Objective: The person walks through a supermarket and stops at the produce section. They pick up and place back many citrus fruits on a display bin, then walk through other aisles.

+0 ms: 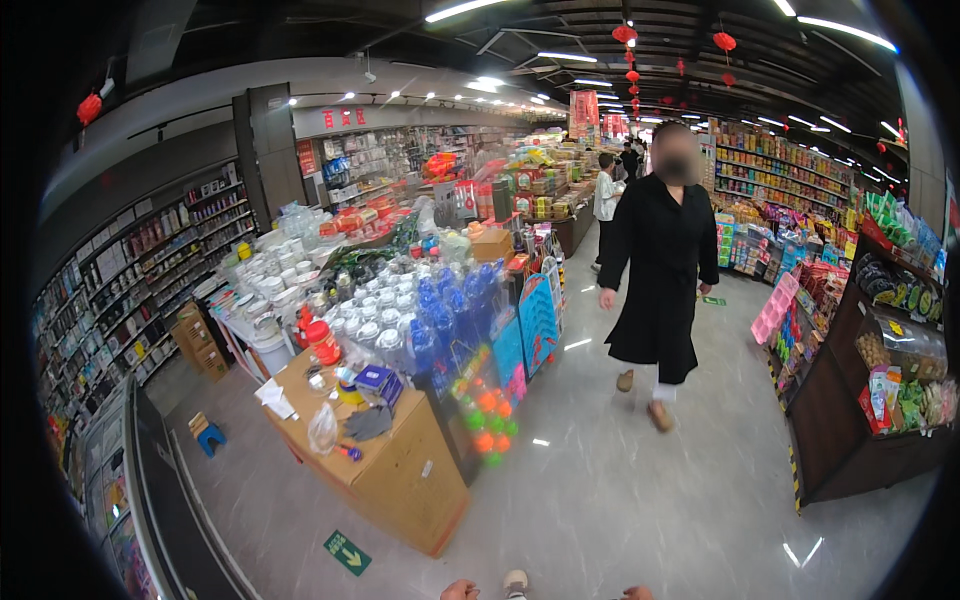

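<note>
At the bottom edge of the head view my left hand (460,589) shows only in part, its fingers curled; whether it holds anything is unclear. Part of my right hand (637,593) appears further right at the same edge, mostly cut off. One of my shoes (515,583) is on the floor between them. Before me and to the left is a large cardboard box (409,480). On its top lie a grey glove (368,422), a clear plastic bag (322,429), a purple box (379,385), a roll of yellow tape (349,392) and a red-lidded jar (322,343).
A person in a long black coat (660,262) walks in the aisle. Blue bottles (450,315) and netted coloured balls (487,412) stand beside the box. A dark wooden shelf unit (840,450) edges the right; a blue stool (211,437) and freezer (154,480) are left.
</note>
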Motion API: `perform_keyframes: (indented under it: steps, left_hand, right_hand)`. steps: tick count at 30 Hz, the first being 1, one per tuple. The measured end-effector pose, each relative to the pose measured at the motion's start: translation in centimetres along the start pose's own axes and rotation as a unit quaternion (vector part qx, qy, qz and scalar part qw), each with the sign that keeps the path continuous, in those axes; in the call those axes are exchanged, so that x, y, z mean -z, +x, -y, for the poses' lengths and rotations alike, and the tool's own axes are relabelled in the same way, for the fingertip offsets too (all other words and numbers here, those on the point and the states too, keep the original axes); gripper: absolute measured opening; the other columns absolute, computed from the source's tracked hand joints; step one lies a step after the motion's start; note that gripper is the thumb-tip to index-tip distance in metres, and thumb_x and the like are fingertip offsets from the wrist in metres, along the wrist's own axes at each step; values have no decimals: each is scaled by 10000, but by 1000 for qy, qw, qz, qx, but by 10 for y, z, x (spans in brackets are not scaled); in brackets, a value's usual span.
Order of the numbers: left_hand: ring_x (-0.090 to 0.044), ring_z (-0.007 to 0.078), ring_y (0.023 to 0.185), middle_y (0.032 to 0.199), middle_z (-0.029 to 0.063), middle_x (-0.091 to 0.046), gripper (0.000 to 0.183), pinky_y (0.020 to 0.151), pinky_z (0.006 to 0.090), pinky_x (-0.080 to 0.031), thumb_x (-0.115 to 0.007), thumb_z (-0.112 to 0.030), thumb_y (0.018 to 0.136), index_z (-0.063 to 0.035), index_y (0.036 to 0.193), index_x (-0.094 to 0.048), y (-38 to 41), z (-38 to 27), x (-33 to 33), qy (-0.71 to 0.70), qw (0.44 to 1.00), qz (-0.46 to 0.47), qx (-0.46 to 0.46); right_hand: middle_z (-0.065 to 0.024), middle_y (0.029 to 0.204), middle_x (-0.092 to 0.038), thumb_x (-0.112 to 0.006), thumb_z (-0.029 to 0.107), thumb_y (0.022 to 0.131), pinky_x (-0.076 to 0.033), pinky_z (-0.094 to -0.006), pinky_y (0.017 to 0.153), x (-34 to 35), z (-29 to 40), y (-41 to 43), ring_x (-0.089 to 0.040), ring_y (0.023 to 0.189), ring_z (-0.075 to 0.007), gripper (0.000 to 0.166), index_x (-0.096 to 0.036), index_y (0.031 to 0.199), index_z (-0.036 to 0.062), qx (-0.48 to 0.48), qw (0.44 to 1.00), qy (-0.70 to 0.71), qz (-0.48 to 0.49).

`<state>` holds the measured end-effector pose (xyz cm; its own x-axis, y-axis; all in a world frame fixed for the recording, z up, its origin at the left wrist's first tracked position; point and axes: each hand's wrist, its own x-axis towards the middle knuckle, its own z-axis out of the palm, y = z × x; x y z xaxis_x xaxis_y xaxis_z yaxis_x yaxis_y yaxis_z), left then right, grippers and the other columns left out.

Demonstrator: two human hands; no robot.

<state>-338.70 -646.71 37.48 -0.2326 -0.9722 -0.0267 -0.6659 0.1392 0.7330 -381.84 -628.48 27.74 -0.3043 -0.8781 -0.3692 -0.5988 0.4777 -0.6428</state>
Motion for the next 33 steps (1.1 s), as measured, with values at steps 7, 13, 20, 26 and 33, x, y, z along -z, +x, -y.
perform_keyframes:
  steps: [7,13,20,26,33]
  left_hand:
    - [-652,398,858,906,192,-685,191,745,498,-521,-687,-232,888,-65,980,-686,236,-80,-10,-42,995,14,-92]
    - [-644,398,843,911,207,-672,182,737,507,-505,-668,-206,899,-29,946,-674,395,-185,-6,-59,967,132,-208]
    - [-652,378,879,945,195,-686,227,779,499,-516,-668,-261,919,-50,999,-684,568,-204,-141,-45,962,164,-212]
    - [-605,384,1029,1075,168,-649,298,881,471,-504,-633,-333,941,-88,1095,-704,752,-166,-184,-92,935,275,-202]
    - [-601,399,1074,1122,195,-625,312,901,509,-514,-653,-348,929,-144,1160,-701,880,-268,-241,23,937,269,-224]
  right_hand:
    - [-299,1148,-687,-655,305,880,-515,-468,976,52,48,94,-663,1096,-400,483,-671,1245,-11,-198,979,-13,41]
    - [-298,1146,-688,-655,305,882,-516,-466,975,84,82,184,-664,1096,-398,478,-674,1241,-11,-250,967,36,27]
    - [-296,1143,-689,-654,304,884,-516,-465,974,128,73,333,-664,1097,-395,472,-678,1235,-10,-309,949,62,30]
    - [-295,1141,-689,-653,304,886,-516,-464,973,220,101,543,-664,1098,-393,466,-681,1230,-10,-212,975,24,54]
    - [-294,1139,-690,-652,304,888,-517,-462,972,373,144,778,-665,1099,-390,461,-685,1225,-9,-104,994,4,-20]
